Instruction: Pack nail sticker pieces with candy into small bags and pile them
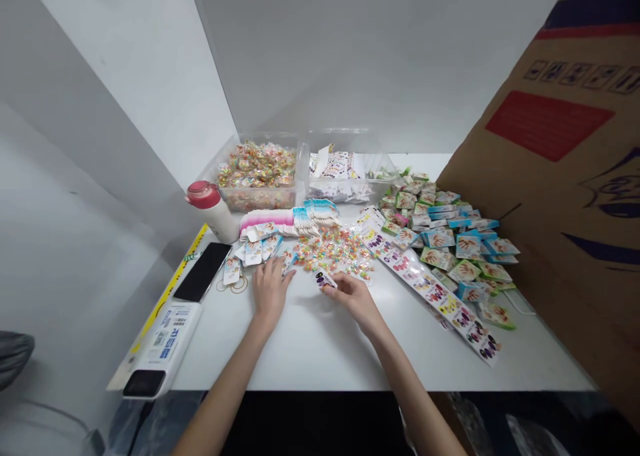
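My right hand [354,298] pinches a small white sticker card [324,281] printed with dark ovals, held just above the table in front of loose colourful wrapped candies [336,249]. With its fingers stretched forward, my left hand [271,293] rests at the near edge of some flat little cartons [253,251]. A blue-and-white carton [289,260] lies right beside its thumb and forefinger; whether they grip it is unclear. Behind these stands a row of pink and blue folded cartons [277,219]. Long sticker strips [435,293] slant across the table to the right of my right hand.
Filled little boxes [467,246] are heaped at the right, against a large cardboard box [565,196]. Behind stand clear tubs of candies [260,197] and of sticker sheets [345,191]. A bottle [220,221], a phone [203,272] and a white device [167,343] line the left.
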A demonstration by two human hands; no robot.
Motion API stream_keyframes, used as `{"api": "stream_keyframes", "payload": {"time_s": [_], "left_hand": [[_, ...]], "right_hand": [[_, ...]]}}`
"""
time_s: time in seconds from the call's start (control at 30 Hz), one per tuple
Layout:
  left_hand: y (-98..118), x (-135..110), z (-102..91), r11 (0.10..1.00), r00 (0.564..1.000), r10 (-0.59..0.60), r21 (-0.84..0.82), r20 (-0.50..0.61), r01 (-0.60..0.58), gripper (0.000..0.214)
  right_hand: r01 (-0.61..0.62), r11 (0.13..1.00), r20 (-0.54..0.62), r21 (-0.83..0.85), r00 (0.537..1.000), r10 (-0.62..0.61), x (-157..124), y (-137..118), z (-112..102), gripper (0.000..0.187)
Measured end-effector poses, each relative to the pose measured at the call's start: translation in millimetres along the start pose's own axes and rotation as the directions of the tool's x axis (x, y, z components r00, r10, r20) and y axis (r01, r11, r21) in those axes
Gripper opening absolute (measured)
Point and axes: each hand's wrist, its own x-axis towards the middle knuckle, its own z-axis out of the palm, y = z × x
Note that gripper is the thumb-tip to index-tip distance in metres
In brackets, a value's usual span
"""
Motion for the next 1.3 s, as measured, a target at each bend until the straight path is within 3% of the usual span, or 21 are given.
{"api": "stream_keyframes", "payload": {"time_s": [0.2,0.3,0.33,0.4,0.5,0.6,0.7,0.8,0.9,0.97,1.1,1.2,1.3], "left_hand": [[19.3,-14.3,-26.8,0.982,0.997,-0.070,-0.181,-0.037,0.062,0.027],[39.8,-38.2,-47.6,0.936,0.991,-0.013,-0.347,0.133,0.059,0.023],[46.7,-46.9,-53.2,0.859,0.964,-0.024,-0.487,0.263,0.154,0.027],[58.3,-62.8,-59.5,0.691,0.924,-0.045,-0.656,0.381,0.304,0.037],[68.8,-80.5,-53.8,0.490,0.920,-0.153,-0.781,0.361,0.388,0.048],[74.7,-91.4,-37.6,0.411,0.917,-0.248,-0.823,0.312,0.392,0.057],[80.8,-96.1,-25.5,0.339,0.904,-0.230,-0.841,0.361,0.422,0.055],[83.6,-93.4,-24.1,0.266,0.857,-0.173,-0.815,0.485,0.515,0.051],[79.3,-86.1,-30.1,0.293,0.801,-0.161,-0.748,0.576,0.596,0.055],[74.5,-82.1,-36.3,0.341,0.774,-0.148,-0.703,0.616,0.624,0.047],[69.8,-80.7,-51.6,0.455,0.727,-0.096,-0.619,0.680,0.640,0.037],[72.6,-83.2,-63.3,0.489,0.701,-0.061,-0.591,0.711,0.642,0.040],[78.3,-85.5,-73.4,0.503,0.708,-0.014,-0.607,0.707,0.616,0.041]], "right_hand": [[0.060,0.994,0.012,0.088,0.998,-0.061,-9.9,-6.0,2.3,0.024],[0.081,0.986,0.061,0.142,0.994,-0.091,-27.6,-15.9,0.4,0.021],[0.072,0.982,0.088,0.175,0.992,-0.089,-34.0,-18.2,0.6,0.021],[0.032,0.966,0.131,0.258,0.989,-0.067,-46.0,-19.2,3.5,0.021],[-0.040,0.897,0.093,0.440,0.996,-0.001,-60.5,-11.0,15.1,0.024],[-0.118,0.781,0.056,0.614,0.993,0.106,-70.1,2.3,32.0,0.029],[-0.143,0.703,0.019,0.697,0.983,0.180,-74.0,13.2,44.1,0.032],[-0.123,0.708,-0.063,0.695,0.971,0.230,-73.4,20.0,40.7,0.035],[-0.088,0.844,-0.208,0.530,0.951,0.230,-72.7,18.9,21.5,0.037],[-0.062,0.940,-0.256,0.334,0.955,0.153,-73.6,10.4,5.5,0.032],[-0.019,0.999,-0.065,0.050,0.998,0.022,-75.7,-21.0,-17.3,0.023],[-0.056,0.997,0.041,-0.054,0.997,0.059,-74.1,-40.8,-24.4,0.026],[-0.083,0.987,0.151,-0.135,0.983,0.104,-71.6,-50.4,-29.2,0.027]]}}
